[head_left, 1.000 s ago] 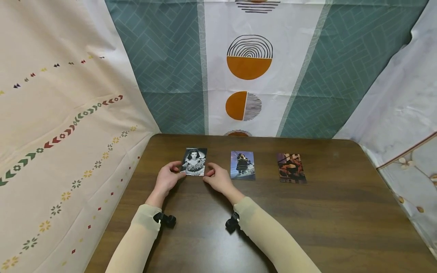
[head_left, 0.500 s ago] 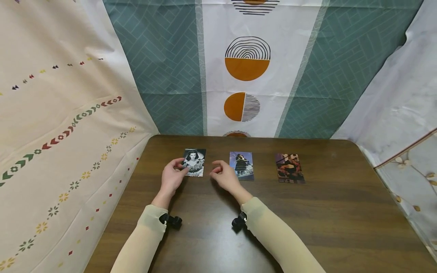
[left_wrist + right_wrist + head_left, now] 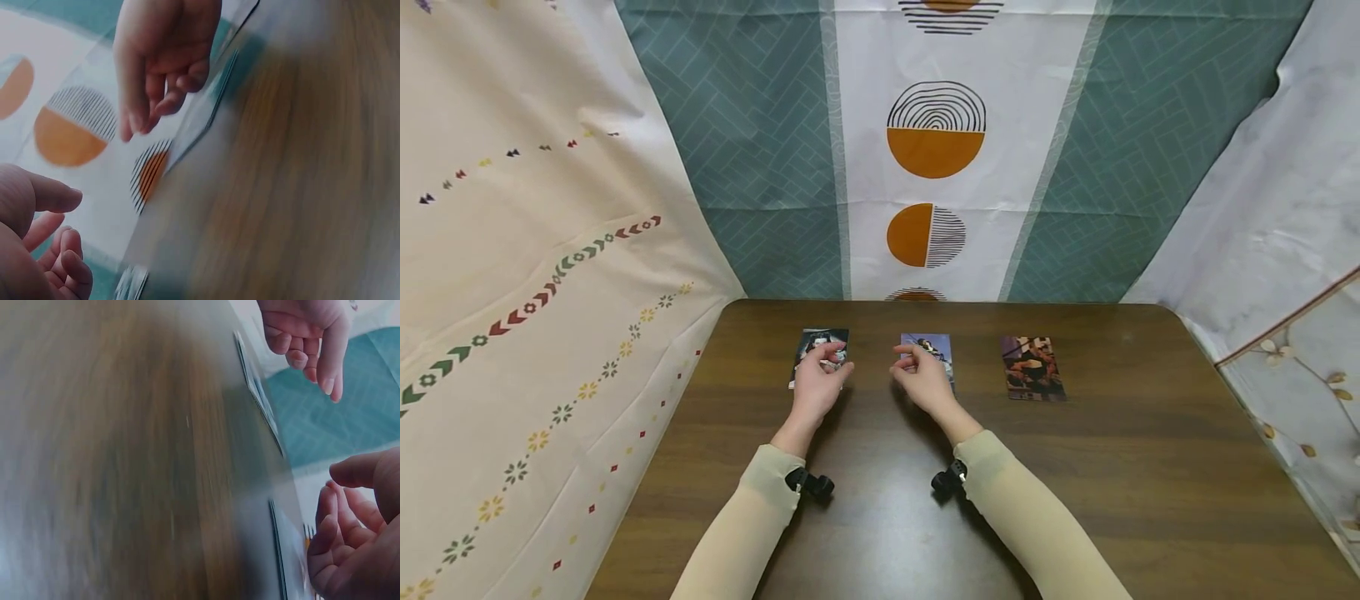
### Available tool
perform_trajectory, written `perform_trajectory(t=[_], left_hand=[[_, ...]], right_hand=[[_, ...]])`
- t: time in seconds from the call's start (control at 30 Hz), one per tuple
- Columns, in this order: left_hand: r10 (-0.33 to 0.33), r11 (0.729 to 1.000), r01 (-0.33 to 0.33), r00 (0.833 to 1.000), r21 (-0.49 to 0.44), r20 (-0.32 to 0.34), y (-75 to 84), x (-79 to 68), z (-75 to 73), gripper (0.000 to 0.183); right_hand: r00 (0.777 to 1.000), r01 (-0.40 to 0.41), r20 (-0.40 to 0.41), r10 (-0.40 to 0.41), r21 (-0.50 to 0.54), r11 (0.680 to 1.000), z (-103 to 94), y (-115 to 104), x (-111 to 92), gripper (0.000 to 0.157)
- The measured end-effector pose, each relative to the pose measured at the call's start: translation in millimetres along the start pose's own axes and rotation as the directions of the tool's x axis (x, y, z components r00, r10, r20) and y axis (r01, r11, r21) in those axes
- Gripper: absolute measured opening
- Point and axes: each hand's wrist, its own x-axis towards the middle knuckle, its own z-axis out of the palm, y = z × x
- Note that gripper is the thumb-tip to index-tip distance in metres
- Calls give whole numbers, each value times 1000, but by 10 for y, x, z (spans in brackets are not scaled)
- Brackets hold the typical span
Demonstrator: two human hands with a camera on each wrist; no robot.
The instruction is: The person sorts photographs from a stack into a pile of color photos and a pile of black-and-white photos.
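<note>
Three photo cards lie in a row on the wooden table. The left one, a black-and-white portrait card (image 3: 825,336), is partly hidden behind my left hand (image 3: 820,383), which hovers over it. My right hand (image 3: 927,382) is above the lower left of the middle card (image 3: 936,342), a bluish picture with a dark figure. Both hands have loosely bent fingers with nothing between them. In the right wrist view, a gap parts my right thumb and fingers (image 3: 350,519) from the middle card's edge (image 3: 284,550). A dark reddish card (image 3: 1033,369) lies apart at the right.
The brown table (image 3: 880,533) runs up to a hanging green and white cloth (image 3: 940,187) at the back. A patterned cream cloth (image 3: 535,333) lines the left side, and a white cloth (image 3: 1262,217) the right. Each wrist carries a small black camera (image 3: 811,483).
My right hand has let go of the left card and moved right to the middle card. My left hand has also let go and shifted right, lifting over the left card.
</note>
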Motion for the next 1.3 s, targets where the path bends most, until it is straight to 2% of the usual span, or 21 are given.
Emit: perform_trajectory(t=[0.2, 0.33, 0.47, 0.77, 0.97, 1.3], left_hand=[[46, 999, -45, 995, -13, 88, 60, -59, 431, 40], [23, 999, -26, 990, 19, 141, 92, -104, 636, 39], [-11, 995, -4, 988, 97, 154, 112, -114, 761, 39], [-100, 986, 77, 983, 148, 154, 114, -120, 911, 43], [-122, 984, 97, 978, 151, 167, 100, -123, 941, 42], [-152, 984, 131, 972, 125, 180, 75, -102, 952, 42]], right_hand=[[997, -49, -64, 47, -31, 998, -285, 138, -53, 36], [991, -104, -90, 99, -51, 993, -449, 265, -102, 39], [985, -147, -104, 139, -72, 987, -561, 352, -135, 43], [976, -207, -107, 191, -163, 965, -710, 420, -154, 43], [969, -245, -94, 230, -208, 947, -760, 408, -138, 43], [966, -258, -81, 247, -209, 943, -757, 453, -115, 40]])
